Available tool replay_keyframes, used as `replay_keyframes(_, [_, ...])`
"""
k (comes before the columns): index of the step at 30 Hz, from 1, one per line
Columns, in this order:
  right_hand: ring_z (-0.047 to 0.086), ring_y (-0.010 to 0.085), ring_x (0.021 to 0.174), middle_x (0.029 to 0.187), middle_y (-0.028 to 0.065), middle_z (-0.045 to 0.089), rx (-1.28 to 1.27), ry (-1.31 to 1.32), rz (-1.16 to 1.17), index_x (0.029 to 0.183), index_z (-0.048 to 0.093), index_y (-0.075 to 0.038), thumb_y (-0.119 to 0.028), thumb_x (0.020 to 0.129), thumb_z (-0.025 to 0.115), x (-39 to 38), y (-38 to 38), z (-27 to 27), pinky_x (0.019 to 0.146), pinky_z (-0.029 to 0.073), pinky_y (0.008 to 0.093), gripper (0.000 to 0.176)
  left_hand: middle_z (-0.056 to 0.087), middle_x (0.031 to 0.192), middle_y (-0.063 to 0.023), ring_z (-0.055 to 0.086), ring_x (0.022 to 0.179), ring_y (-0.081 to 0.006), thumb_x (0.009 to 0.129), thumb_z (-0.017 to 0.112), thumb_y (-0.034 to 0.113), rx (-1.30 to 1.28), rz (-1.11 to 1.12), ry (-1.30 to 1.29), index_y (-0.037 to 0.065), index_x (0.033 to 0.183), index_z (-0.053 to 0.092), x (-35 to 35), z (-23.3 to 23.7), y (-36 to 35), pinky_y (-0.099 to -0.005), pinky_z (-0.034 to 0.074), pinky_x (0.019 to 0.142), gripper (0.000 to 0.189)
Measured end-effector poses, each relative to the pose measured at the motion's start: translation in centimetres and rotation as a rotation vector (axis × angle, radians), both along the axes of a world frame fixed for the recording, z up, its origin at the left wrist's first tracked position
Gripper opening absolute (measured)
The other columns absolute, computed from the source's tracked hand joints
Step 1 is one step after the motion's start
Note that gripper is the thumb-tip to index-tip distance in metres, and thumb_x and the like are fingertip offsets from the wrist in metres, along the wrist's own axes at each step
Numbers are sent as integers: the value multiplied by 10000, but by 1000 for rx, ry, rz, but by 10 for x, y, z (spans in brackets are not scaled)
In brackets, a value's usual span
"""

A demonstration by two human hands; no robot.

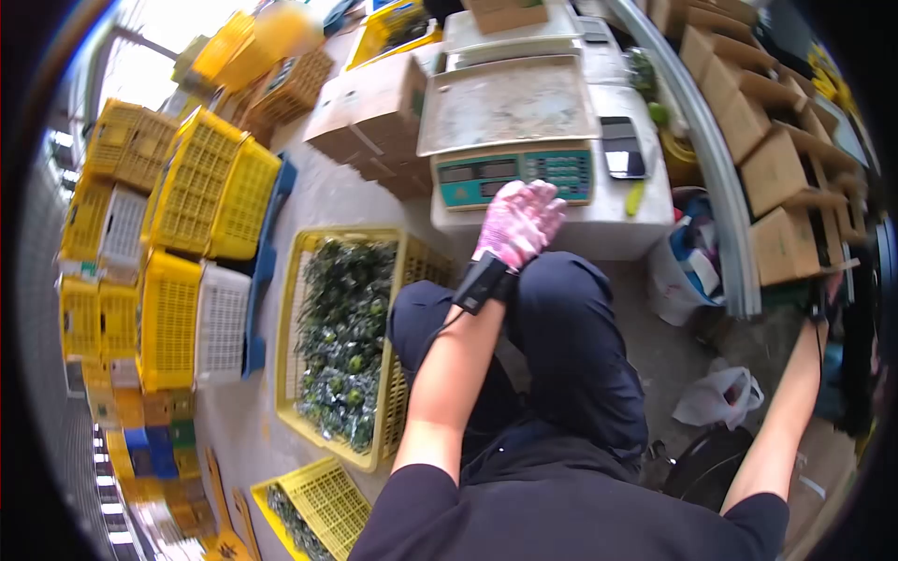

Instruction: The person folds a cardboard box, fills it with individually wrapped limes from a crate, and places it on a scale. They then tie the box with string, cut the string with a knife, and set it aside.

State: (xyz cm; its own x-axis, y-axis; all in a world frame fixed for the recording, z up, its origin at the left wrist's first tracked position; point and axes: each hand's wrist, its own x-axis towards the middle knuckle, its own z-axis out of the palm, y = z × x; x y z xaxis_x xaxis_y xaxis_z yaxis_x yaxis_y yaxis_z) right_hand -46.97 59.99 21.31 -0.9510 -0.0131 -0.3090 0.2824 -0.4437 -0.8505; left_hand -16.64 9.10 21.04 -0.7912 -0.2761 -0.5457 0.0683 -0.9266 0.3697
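My left hand, in a pink-and-white glove, hovers over my knees with its fingers stretched out and nothing in them. Just beyond its fingertips is the teal front panel of a digital scale, which has a worn metal tray on top. Far to the right, my right hand reaches beside an open cardboard box; its fingers are too dark and small to make out. Left of my knees, a yellow crate holds many dark green leafy bundles in shiny clear wrapping.
A phone lies right of the scale. A metal rail runs beside the cardboard boxes. Stacked yellow crates stand at left, and a closed carton sits behind the bundles. A white plastic bag rests on the floor.
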Motion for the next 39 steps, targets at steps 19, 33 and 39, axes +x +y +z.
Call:
replay_keyframes(19, [544,312,1130,1338,120,484,123,1,141,1374,387,-128,-824,692,511,92,-76,52,843,471,543,982,487,1348,-176,498,1208,-302,965,467,280,69,43,-93,-40,1295,442,63,-169,8,-450,366,1054,461])
replay_keyframes(33, [553,376,1089,1311,181,457,55,-69,106,1314,399,-90,-798,670,566,46,-85,29,850,446,614,972,550,1252,-175,550,1119,-335,945,503,273,-153,152,-133,-20,1221,489,62,-103,20,-504,433,976,403])
replay_keyframes(39, [555,391,1074,1311,158,452,40,-56,97,1381,239,-271,-774,669,592,-6,-126,32,817,438,634,941,541,1283,-120,551,1109,-341,940,513,286,16,75,-81,37,1254,491,76,-87,3,-483,423,995,401])
